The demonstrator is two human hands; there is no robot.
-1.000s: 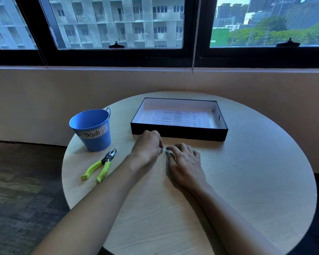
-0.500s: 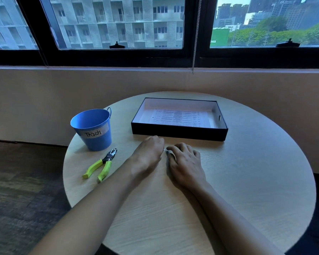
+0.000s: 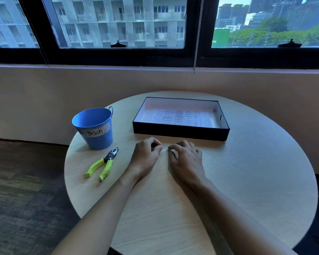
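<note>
At the centre of the frame, the left hand [image 3: 146, 155] and the right hand [image 3: 188, 161] close in on a few paper bits [image 3: 164, 149] on a round table [image 3: 247, 181].
Both hands rest on the wood with fingers curled, knuckles up, and the tiny white bits lie on the tabletop in the narrow gap between the fingertips. They are too small to tell whether either hand pinches one or only touches the wood beside them. Just above the hands stands a black tray [image 3: 180, 130] with a printed sheet [image 3: 179, 117] lying flat inside. Left of centre, a hole punch [image 3: 103, 162] with green handles lies on the table. A blue bucket [image 3: 95, 127] labelled "Trash" stands upright just above it, near the table's left edge.
</note>
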